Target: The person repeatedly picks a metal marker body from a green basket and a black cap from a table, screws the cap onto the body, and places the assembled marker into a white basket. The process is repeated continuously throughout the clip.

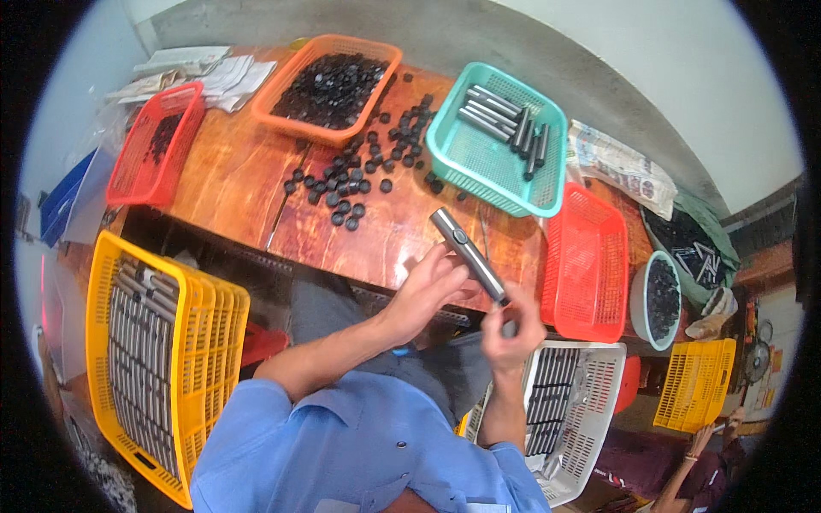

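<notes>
A grey metal tube [475, 264] with a round button on its side, much like a flashlight body, lies slanted in front of my chest. My left hand [430, 289] holds it from below, the fingers behind its middle. Beside the tube's lower end, my right hand [515, 332] pinches a small black cap [510, 328]; whether its fingertips also press on the tube is hard to see. Loose black caps [351, 184] are scattered over the wooden table [231, 201] beyond my hands. Similar tubes [492, 113] lie in a turquoise basket [500, 198] at the far right.
An orange basket [321, 132] heaped with black pieces and red baskets [590, 265] stand around the table. At my left is a yellow crate [209, 333] of tubes; a white crate [599, 402] is at my right. Another person's hands [703, 440] show at lower right.
</notes>
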Action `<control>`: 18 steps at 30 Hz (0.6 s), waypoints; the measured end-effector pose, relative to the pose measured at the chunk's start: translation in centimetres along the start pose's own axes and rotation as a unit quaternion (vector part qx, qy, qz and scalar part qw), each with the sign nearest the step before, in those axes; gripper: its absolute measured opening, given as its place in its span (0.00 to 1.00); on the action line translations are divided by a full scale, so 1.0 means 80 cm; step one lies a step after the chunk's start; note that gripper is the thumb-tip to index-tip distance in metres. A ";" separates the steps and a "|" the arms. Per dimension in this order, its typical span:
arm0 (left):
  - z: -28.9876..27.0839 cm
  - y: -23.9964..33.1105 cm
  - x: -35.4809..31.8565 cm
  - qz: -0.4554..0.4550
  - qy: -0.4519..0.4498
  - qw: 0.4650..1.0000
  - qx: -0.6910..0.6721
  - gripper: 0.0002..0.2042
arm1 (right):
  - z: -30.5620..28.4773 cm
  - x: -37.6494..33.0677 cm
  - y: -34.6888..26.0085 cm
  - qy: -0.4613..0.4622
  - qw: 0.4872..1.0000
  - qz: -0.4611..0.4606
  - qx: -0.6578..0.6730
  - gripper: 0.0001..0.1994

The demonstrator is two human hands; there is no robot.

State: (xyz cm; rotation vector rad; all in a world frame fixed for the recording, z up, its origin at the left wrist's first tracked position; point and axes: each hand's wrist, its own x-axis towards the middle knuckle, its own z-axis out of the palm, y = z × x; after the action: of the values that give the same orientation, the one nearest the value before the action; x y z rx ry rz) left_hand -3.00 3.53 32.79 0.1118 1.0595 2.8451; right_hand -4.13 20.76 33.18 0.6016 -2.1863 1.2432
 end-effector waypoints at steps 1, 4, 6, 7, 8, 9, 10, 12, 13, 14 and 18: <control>-0.001 -0.003 0.003 -0.028 0.007 1.000 -0.005 0.25 | 0.005 -0.017 -0.006 -0.017 0.998 -0.047 -0.032 0.17; -0.005 -0.013 -0.001 -0.038 -0.003 0.999 -0.029 0.16 | 0.010 -0.051 -0.001 -0.048 0.989 -0.131 -0.055 0.19; -0.017 -0.022 -0.007 -0.020 -0.026 0.999 -0.028 0.14 | -0.002 -0.051 0.000 -0.079 0.990 -0.109 -0.042 0.16; -0.019 -0.026 -0.007 0.014 -0.012 0.999 0.034 0.10 | -0.012 -0.057 0.005 -0.091 0.993 -0.068 -0.018 0.16; -0.022 -0.025 -0.010 -0.001 -0.008 0.993 0.116 0.09 | -0.020 -0.061 0.009 -0.104 0.994 -0.030 0.007 0.15; -0.028 -0.021 -0.015 -0.017 -0.004 0.980 0.197 0.08 | -0.024 -0.053 0.008 -0.046 0.999 -0.024 0.006 0.09; -0.031 -0.019 -0.018 -0.033 -0.001 0.960 0.277 0.07 | -0.030 -0.058 0.013 -0.025 0.992 0.095 0.080 0.04; -0.025 -0.023 -0.021 0.009 -0.010 0.956 0.295 0.08 | -0.032 -0.031 -0.003 0.057 0.912 0.267 0.306 0.03; -0.031 -0.030 -0.023 0.010 -0.018 0.952 0.306 0.09 | -0.029 -0.020 -0.007 0.066 0.904 0.266 0.327 0.04; -0.034 -0.033 -0.025 0.014 -0.026 0.947 0.319 0.10 | -0.025 -0.010 -0.009 0.074 0.895 0.264 0.350 0.05; -0.036 -0.035 -0.031 0.036 -0.026 0.936 0.348 0.10 | -0.014 -0.003 -0.013 -0.010 0.901 0.293 0.320 0.04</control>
State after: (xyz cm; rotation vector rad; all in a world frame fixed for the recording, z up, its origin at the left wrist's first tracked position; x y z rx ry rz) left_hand -0.67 3.44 28.71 0.2789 2.0261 2.3567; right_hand -3.06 21.25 34.14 0.1714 -2.0104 2.3241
